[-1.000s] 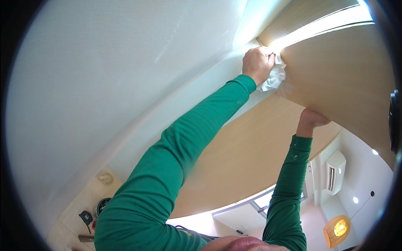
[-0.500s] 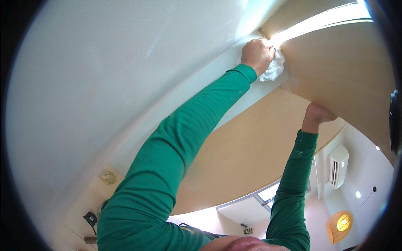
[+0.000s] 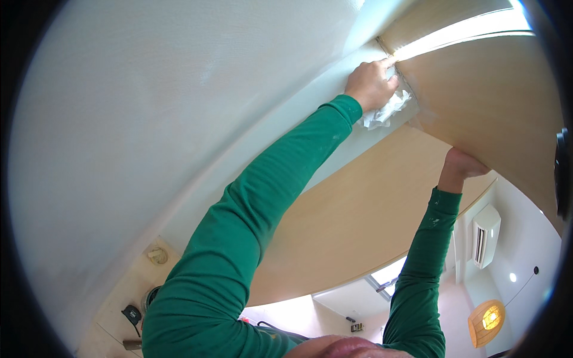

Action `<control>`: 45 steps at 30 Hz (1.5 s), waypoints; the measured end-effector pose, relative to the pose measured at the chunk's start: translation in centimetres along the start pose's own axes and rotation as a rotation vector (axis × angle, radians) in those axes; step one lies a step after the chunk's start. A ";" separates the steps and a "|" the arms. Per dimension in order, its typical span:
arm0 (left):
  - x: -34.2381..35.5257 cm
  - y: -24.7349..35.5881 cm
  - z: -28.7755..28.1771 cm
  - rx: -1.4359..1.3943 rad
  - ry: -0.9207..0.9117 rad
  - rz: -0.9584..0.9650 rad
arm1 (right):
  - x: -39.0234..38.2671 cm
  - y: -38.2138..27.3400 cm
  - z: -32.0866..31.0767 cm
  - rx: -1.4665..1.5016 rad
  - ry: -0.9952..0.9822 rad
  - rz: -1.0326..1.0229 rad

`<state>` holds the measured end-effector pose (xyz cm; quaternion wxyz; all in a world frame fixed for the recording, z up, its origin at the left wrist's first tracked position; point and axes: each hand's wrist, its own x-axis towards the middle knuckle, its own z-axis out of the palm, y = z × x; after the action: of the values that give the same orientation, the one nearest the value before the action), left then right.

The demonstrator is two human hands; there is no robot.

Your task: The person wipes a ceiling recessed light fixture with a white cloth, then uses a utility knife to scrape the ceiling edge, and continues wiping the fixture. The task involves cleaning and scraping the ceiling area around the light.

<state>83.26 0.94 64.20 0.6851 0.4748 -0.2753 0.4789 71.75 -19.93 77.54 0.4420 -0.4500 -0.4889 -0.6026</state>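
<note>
My left hand (image 3: 371,85) reaches up to the corner where a pale, smooth surface meets a wooden panel (image 3: 477,89). Crumpled white tissue or thin cloth (image 3: 387,112) is bunched under its palm and fingers. The index finger stretches toward the seam, beside a bright strip of light (image 3: 465,33). Farther right, my right hand (image 3: 464,163) is at the lower edge of the same panel, wrist bent. Its fingers are hidden behind the panel, so their grip cannot be seen.
Another broad wooden panel (image 3: 340,221) spans the space between my arms. Low on the left are a roll of tape (image 3: 157,255), a black tape measure (image 3: 131,313) and a partly hidden round container (image 3: 150,295). An air conditioner (image 3: 486,235) and lit pendant lamp (image 3: 490,319) appear at right.
My left hand has shifted slightly down, its index finger now extended to the seam and the white wad lower beneath it. My right hand appears slightly farther right as the view shifts.
</note>
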 end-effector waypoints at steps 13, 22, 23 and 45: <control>0.2 0.5 0.2 -0.107 -0.026 -0.055 | 0.0 0.0 0.4 0.049 0.079 0.040; 1.7 -2.3 2.3 -0.467 0.033 -0.018 | -0.2 0.0 0.2 0.012 0.027 0.017; 1.6 -2.0 1.8 -0.475 0.002 -0.054 | -0.2 0.2 0.0 0.015 0.049 0.033; 2.0 -1.8 1.6 -0.794 -0.117 -0.138 | -0.6 -0.5 1.2 0.019 0.048 0.007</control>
<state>85.79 0.14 65.76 0.8289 0.2171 -0.4450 0.2604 71.55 -18.66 77.02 0.4601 -0.4327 -0.4824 -0.6069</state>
